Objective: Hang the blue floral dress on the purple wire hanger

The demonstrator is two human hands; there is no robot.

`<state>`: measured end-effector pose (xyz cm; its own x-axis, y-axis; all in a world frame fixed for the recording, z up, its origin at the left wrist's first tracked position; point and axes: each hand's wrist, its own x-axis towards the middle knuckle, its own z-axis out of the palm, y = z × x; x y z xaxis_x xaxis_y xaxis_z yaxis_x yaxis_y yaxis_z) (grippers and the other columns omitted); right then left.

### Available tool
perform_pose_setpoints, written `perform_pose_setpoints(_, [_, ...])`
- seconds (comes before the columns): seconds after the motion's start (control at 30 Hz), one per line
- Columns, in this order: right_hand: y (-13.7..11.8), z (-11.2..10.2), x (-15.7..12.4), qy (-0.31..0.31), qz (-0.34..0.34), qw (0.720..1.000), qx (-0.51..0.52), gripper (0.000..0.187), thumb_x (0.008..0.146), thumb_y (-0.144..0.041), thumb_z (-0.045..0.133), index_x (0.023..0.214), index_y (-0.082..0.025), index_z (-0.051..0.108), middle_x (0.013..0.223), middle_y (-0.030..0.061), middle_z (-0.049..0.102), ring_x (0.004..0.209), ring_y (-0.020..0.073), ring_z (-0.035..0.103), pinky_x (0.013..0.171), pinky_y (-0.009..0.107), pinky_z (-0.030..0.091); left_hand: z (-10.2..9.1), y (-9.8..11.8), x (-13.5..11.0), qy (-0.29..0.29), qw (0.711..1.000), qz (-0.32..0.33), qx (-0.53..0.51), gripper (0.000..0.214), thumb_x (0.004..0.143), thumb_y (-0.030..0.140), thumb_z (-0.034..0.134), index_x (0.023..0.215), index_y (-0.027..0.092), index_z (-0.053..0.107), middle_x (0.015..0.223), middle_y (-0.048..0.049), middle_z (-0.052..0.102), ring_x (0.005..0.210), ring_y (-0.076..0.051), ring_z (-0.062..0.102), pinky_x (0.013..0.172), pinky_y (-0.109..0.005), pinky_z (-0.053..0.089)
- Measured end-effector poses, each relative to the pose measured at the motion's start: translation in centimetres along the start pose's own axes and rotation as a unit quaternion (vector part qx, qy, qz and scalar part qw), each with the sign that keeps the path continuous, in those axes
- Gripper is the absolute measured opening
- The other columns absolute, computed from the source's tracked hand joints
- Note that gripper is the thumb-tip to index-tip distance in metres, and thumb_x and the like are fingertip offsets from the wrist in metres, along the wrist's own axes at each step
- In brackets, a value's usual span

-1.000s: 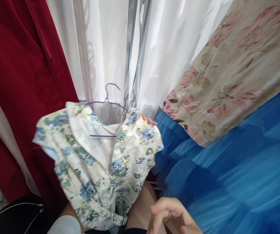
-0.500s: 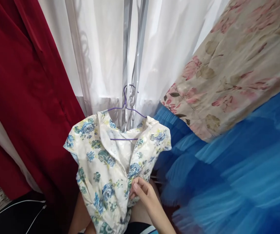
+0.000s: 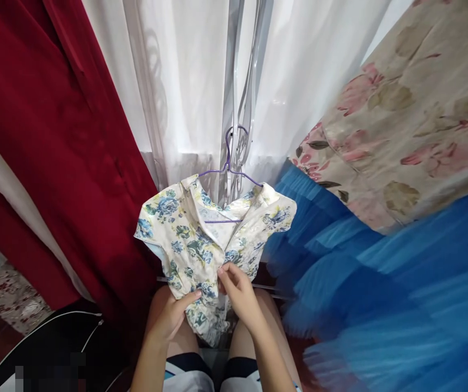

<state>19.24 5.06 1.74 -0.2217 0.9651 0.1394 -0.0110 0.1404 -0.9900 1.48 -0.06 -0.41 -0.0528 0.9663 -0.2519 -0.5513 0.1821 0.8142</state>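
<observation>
A white dress (image 3: 195, 245) with blue and green flowers hangs on a purple wire hanger (image 3: 228, 165) in front of my knees. Its front stands open in a V from the collar down to the middle. My right hand (image 3: 236, 286) pinches the fabric at the bottom of that opening, where a zipper pull, if any, is hidden by the fingers. My left hand (image 3: 179, 313) grips the dress lower on the left side, thumb on top and fingers behind the cloth. The lower end of the dress hangs bunched between my legs.
White curtains (image 3: 193, 81) and a grey metal stand (image 3: 234, 65) are behind the hanger. Red cloth (image 3: 95, 147) hangs on the left, above a black round-edged item (image 3: 54, 343). To the right hang a beige floral garment (image 3: 381, 125) and blue tulle (image 3: 360, 283).
My left hand has come into view and holds the dress's lower left side. The right hand stays at the front opening, now closer to its bottom end. The view has shifted slightly.
</observation>
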Motion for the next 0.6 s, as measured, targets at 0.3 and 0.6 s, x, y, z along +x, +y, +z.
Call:
perform_pose_setpoints(0.3, [-2.9,-2.7,-2.5,-0.042,0.023,0.999,-0.015,0.028,0.095,-0.048,0.057,0.093,-0.020,0.058,0.073,0.0004,0.058,0.070,0.0169,0.053,0.066,0.028,0.041,-0.4,-1.5,0.9,-0.028,0.998,-0.054,-0.019,0.049,0.057,0.011,0.076,0.106,0.015,0.076,0.111,-0.0091,0.075,0.119,-0.034,0.063,0.106,-0.047,0.046])
perform_pose_setpoints(0.6, [-2.6,-1.2,-2.6,0.029,0.024,0.998,-0.048,0.029,0.093,-0.033,0.049,0.067,-0.022,0.044,0.059,-0.0039,0.043,0.057,0.0135,0.040,0.056,0.026,0.033,0.0,-2.3,0.4,0.038,0.999,0.019,0.012,0.045,0.060,0.013,0.075,0.105,0.014,0.073,0.107,-0.0112,0.073,0.110,-0.033,0.066,0.099,-0.047,0.050])
